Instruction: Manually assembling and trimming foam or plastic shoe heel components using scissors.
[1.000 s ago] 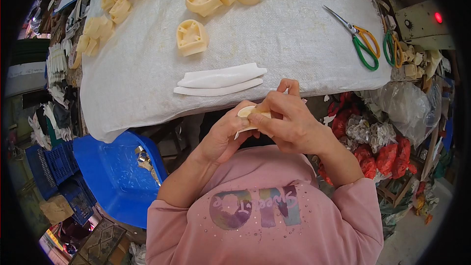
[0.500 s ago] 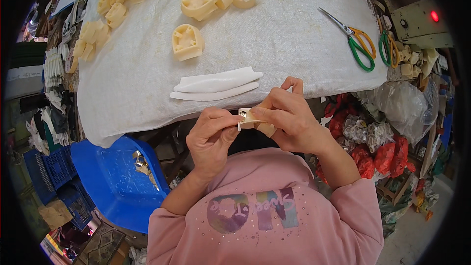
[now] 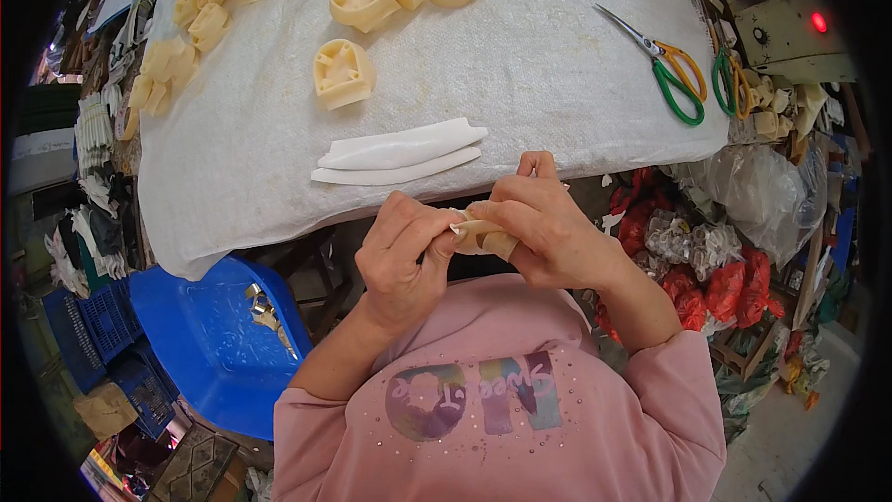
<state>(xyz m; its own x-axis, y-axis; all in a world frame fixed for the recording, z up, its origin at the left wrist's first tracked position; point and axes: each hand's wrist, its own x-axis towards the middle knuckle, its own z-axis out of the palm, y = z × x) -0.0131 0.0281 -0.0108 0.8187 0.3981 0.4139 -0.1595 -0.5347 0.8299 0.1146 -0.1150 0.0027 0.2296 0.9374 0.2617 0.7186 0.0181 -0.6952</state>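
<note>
In front of my chest, just off the table's near edge, both hands hold a small cream-coloured curved piece (image 3: pixel 476 234). My left hand (image 3: pixel 401 253) pinches its left end between thumb and fingers, where a bit of white shows. My right hand (image 3: pixel 550 231) grips the other end, its fingers wrapped round it and hiding much of its shape. Beyond the hands lie two white strips (image 3: pixel 404 147) side by side on the white woven cloth (image 3: pixel 520 84). A hollow cream plastic part (image 3: pixel 344 74) with inner posts sits farther back.
More cream plastic parts (image 3: pixel 364 0) are grouped at the back and left. Scissors (image 3: pixel 671 65) with green and yellow handles lie at the right, a second pair (image 3: pixel 729 79) beside them. Shiny gold-coloured pieces rest in a blue basin (image 3: pixel 223 353). Red plastic bags (image 3: pixel 729 297) are lower right.
My left fingers have closed further over the piece's left end. The gold-coloured metal spot seen there before is now covered, and the piece has turned a little.
</note>
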